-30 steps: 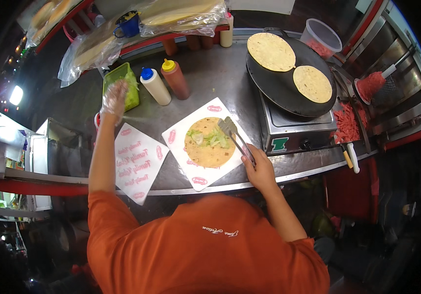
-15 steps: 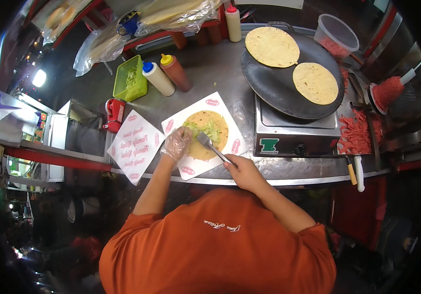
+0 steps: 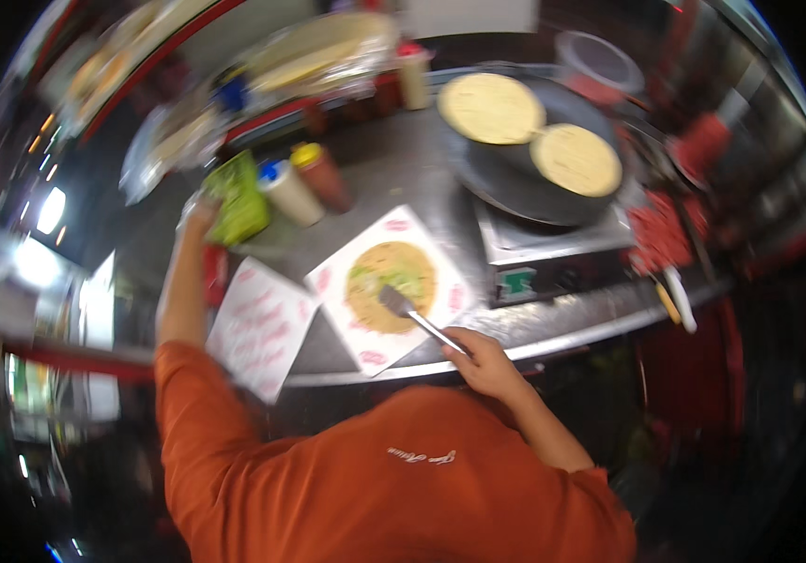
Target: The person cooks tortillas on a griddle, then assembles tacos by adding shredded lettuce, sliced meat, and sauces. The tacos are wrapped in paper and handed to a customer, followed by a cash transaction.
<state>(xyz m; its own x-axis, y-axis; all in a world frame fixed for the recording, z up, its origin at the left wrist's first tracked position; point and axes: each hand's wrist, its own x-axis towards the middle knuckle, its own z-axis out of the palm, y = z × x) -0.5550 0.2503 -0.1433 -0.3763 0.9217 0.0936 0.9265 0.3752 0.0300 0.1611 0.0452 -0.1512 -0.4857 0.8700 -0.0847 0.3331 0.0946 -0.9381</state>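
Note:
My right hand (image 3: 485, 364) is closed round the handle of metal tongs (image 3: 429, 328). The tongs' head rests over shredded lettuce on a round tortilla (image 3: 390, 311), which lies on a square of white printed paper (image 3: 372, 353). My left hand (image 3: 198, 214), in a clear plastic glove, is at the left side of a green tub (image 3: 238, 202). Motion blur smears its fingers, so their grip cannot be made out. Beside the tub stand a white squeeze bottle with a blue cap (image 3: 292, 194) and a brown one with a yellow cap (image 3: 322, 178).
Two tortillas (image 3: 492, 108) lie on a round black griddle (image 3: 478, 180) over a stove, right of the paper. Further right are shredded red meat (image 3: 661, 235) and a white-handled knife (image 3: 681, 300). A second printed paper (image 3: 260, 328) lies to the left. Bagged tortillas (image 3: 318, 56) sit at the back.
My left hand has gone from the lettuce on the tortilla up and left to the green tub. My right hand still holds the tongs over the tortilla. The whole view has shifted slightly.

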